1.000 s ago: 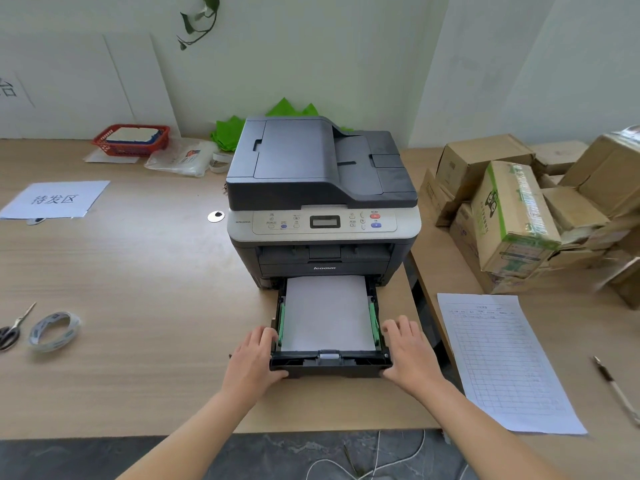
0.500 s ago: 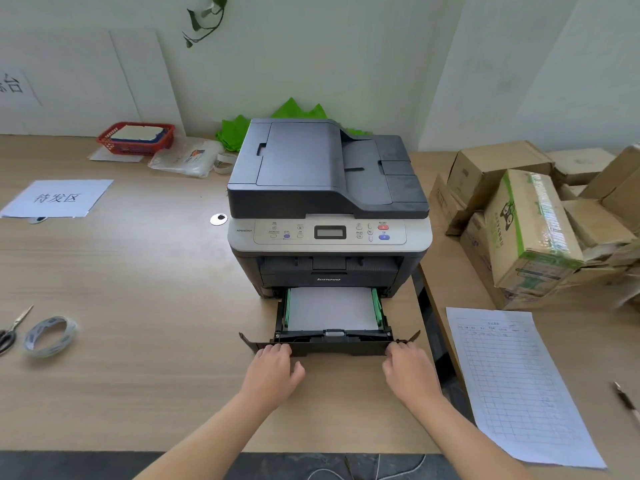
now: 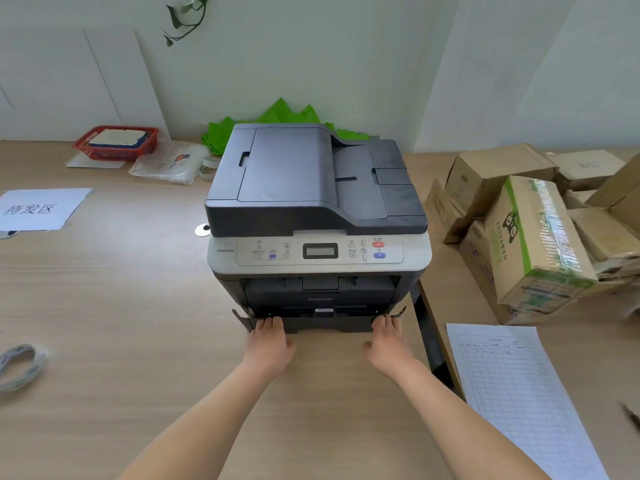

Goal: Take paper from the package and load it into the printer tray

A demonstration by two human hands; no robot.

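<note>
A grey and black printer stands in the middle of the wooden table. Its black paper tray sits almost fully inside the printer, only the front panel showing. The white paper in it is hidden. My left hand presses flat against the tray front at its left end. My right hand presses against the right end, fingers extended. No paper package is clearly visible.
A printed form lies on the table at the right. Cardboard boxes are piled at the right. A tape roll lies at the left edge, a labelled sheet and a red basket further back.
Both hands have pushed the tray into the printer. The paper that showed in the open tray is now out of sight.
</note>
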